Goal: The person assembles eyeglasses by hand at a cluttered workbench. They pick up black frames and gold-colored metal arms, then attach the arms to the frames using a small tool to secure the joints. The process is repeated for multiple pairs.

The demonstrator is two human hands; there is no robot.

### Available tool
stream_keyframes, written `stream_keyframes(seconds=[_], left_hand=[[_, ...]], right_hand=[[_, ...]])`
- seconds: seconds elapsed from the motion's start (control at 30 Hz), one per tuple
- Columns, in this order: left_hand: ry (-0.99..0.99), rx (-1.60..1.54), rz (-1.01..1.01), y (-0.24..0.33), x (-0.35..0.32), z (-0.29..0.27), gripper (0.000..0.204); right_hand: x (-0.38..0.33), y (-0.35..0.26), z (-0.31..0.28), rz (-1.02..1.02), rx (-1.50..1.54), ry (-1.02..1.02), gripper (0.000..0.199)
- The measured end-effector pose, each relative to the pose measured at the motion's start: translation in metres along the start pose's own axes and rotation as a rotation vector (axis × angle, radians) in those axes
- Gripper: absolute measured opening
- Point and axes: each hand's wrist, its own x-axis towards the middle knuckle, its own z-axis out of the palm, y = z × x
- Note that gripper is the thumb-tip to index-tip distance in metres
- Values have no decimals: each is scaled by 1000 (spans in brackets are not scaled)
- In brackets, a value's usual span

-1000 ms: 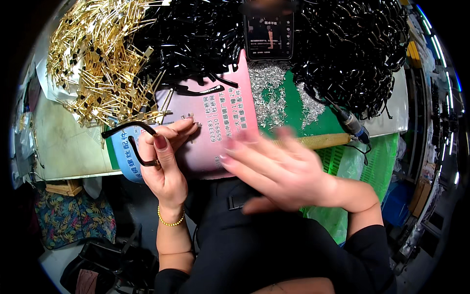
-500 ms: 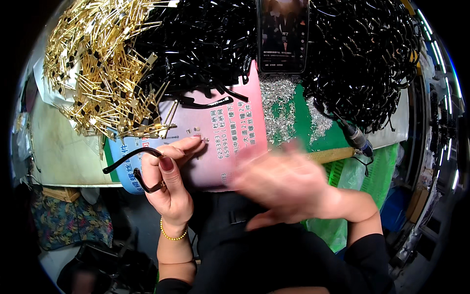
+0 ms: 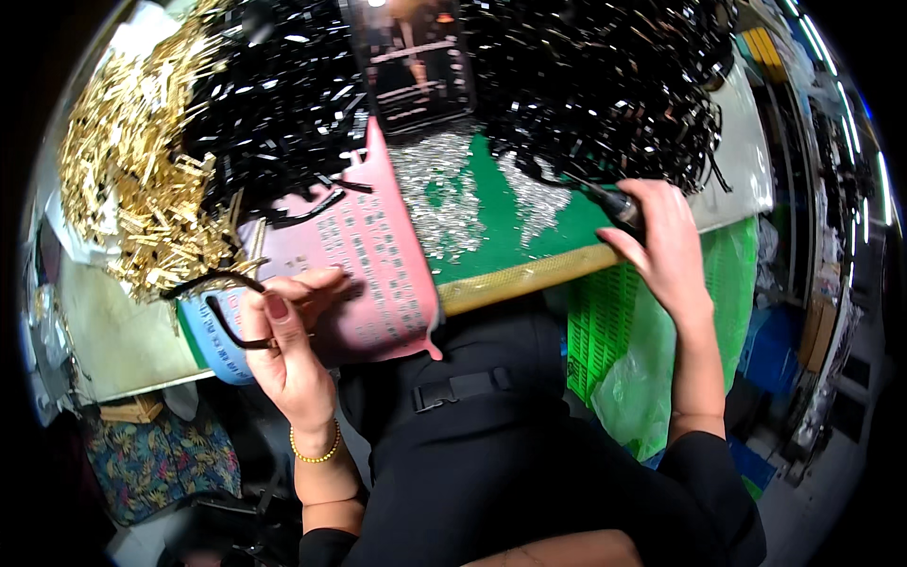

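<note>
**Left hand on the black arm pieces, right hand at the driver**

While the left hand (image 3: 283, 354) held two curved black arm pieces (image 3: 222, 307) over the near table edge, its fingers were closed on them, thumb pressing them against the forefinger. The pieces sat just beside the pink sheet (image 3: 373, 274) and a blue card (image 3: 213, 350), their free ends pointing toward the heap of gold metal parts (image 3: 142, 180).

The right hand (image 3: 666, 246) was well apart from it, at the far right of the green mat (image 3: 491, 231). Its fingers were curled around the handle of a dark screwdriver-like tool (image 3: 614, 203), whose tip pointed in toward the black heap (image 3: 605, 85). Whether the grip was firm or only resting, I could not tell.

Small silver screws (image 3: 439, 194) lay scattered on the mat between the hands. A phone (image 3: 416, 61) stood propped behind them. A green mesh basket (image 3: 605, 326) hung below the table edge.

Judgement on doing this well: bring the pieces over the mat so any dropped screw lands among the others, keep the hinge ends exposed beyond the fingertips, and hold the tool near its tip for control.
</note>
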Motion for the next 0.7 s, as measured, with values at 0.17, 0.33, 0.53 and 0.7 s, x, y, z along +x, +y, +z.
stream_keyframes(seconds=[0.17, 0.33, 0.53, 0.7], left_hand=[[-217, -333, -315, -4, 3, 39, 22], [-90, -177, -187, 6, 1, 54, 26], [-258, 43, -276, 9, -20, 76, 25], [-392, -15, -431, -2, -18, 97, 24]], right_hand=[[5, -1, 1, -41, 78, 110, 36], [3, -31, -23, -55, 352, 1, 28], [13, -46, -30, -179, 132, -422, 45], [18, -47, -21, -187, 172, -351, 47]])
